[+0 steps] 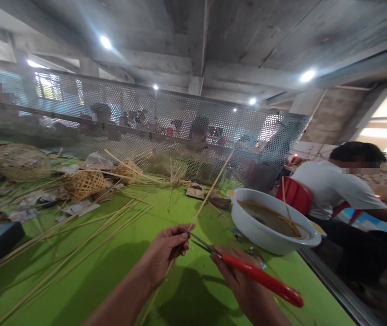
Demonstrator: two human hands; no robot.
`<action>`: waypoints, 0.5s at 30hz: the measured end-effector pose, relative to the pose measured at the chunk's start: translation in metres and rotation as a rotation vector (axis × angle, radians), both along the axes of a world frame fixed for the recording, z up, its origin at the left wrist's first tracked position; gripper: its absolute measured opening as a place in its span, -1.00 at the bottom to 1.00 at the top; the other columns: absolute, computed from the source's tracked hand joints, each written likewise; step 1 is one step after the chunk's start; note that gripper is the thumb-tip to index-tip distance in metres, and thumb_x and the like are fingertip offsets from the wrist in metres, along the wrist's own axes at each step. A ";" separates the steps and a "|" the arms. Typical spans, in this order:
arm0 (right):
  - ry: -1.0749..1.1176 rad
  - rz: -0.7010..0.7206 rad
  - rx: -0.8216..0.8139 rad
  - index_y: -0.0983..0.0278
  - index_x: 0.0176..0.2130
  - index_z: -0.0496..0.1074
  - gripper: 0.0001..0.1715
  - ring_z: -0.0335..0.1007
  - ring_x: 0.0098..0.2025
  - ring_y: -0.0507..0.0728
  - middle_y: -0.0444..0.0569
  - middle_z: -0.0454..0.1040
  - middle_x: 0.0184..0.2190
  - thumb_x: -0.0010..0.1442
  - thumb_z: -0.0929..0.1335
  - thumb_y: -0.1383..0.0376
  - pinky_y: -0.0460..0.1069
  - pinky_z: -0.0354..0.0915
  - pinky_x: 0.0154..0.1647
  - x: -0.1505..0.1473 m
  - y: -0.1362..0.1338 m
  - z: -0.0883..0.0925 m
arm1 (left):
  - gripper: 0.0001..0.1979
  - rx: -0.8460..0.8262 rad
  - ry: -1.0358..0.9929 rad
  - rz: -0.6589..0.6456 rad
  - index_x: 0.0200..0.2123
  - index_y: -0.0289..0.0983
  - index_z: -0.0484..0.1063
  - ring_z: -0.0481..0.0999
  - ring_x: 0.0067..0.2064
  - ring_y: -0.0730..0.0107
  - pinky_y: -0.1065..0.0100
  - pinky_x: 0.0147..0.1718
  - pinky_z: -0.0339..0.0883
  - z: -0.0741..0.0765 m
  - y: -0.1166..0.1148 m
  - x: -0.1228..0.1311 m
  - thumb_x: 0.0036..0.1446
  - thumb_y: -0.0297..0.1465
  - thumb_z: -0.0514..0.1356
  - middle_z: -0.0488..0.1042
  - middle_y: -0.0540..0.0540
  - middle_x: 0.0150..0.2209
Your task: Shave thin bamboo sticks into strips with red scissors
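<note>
The left hand has its fingers pinched shut on a long bamboo strip, which slants up and away from the fingertips. The right hand grips red-handled scissors, whose blade tips reach the strip right at the left fingers. A white bowl stands just beyond the right fingers on the green counter.

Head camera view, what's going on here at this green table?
A person is working with both hands over the green table. The left hand pinches a bamboo strip, and the right hand holds red-handled scissors, blades at the strip beside the left fingertips. Loose strips and woven baskets lie to the left. A white basin of brownish liquid stands to the right. Another person in a white shirt sits beyond it.
</note>
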State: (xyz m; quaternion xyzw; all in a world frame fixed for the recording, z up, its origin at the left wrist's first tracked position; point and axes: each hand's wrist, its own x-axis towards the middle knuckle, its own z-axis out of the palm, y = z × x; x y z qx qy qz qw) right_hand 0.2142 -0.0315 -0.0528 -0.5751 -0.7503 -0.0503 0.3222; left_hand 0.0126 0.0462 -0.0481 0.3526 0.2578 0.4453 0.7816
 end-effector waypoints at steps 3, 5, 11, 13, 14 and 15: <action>0.019 -0.048 0.052 0.17 -0.15 0.46 -0.67 0.49 -0.24 0.19 -0.04 0.55 -0.25 0.30 0.21 0.09 0.03 0.40 -0.23 0.002 0.001 -0.001 | -0.71 0.018 0.008 -0.020 -0.19 -0.39 0.55 0.37 -0.55 0.66 0.61 -0.58 0.21 0.001 -0.001 0.000 -0.08 -0.55 0.32 0.39 0.02 -0.51; 0.032 -0.080 0.098 0.17 -0.13 0.46 -0.68 0.49 -0.20 0.20 -0.03 0.55 -0.22 0.29 0.23 0.09 0.03 0.41 -0.21 0.004 0.002 -0.003 | -0.68 0.015 0.020 -0.035 -0.19 -0.38 0.54 0.37 -0.55 0.66 0.61 -0.58 0.21 0.001 -0.001 0.000 -0.10 -0.53 0.34 0.39 0.01 -0.49; 0.063 -0.035 0.035 0.17 -0.17 0.49 -0.65 0.51 -0.24 0.20 -0.03 0.57 -0.28 0.28 0.22 0.07 0.02 0.41 -0.24 0.003 0.003 -0.005 | -0.63 0.077 0.062 -0.029 -0.13 -0.32 0.51 0.32 -0.61 0.67 0.58 -0.64 0.18 0.000 -0.002 0.001 -0.09 -0.45 0.34 0.38 0.04 -0.49; 0.136 -0.074 0.034 0.19 -0.14 0.48 -0.62 0.50 -0.28 0.19 -0.03 0.57 -0.30 0.28 0.22 0.05 0.04 0.41 -0.23 0.006 0.004 0.000 | -0.61 0.138 0.125 -0.048 -0.07 -0.28 0.47 0.24 -0.67 0.69 0.56 -0.69 0.12 -0.002 -0.003 0.002 -0.02 -0.39 0.30 0.41 0.04 -0.46; 0.176 -0.078 0.033 0.19 -0.11 0.47 -0.61 0.50 -0.30 0.18 -0.02 0.57 -0.29 0.28 0.22 0.05 0.03 0.41 -0.24 0.009 0.005 0.002 | -0.61 0.172 0.171 -0.049 -0.05 -0.28 0.46 0.20 -0.69 0.70 0.55 -0.70 0.09 -0.003 -0.003 0.002 0.01 -0.36 0.28 0.42 0.03 -0.46; 0.214 -0.069 0.023 0.20 -0.08 0.46 -0.59 0.49 -0.33 0.16 -0.01 0.56 -0.28 0.28 0.21 0.04 0.02 0.41 -0.26 0.011 0.006 0.005 | -0.62 0.208 0.230 -0.036 -0.05 -0.28 0.45 0.18 -0.70 0.70 0.55 -0.71 0.06 -0.004 -0.003 0.003 0.03 -0.34 0.26 0.43 0.03 -0.46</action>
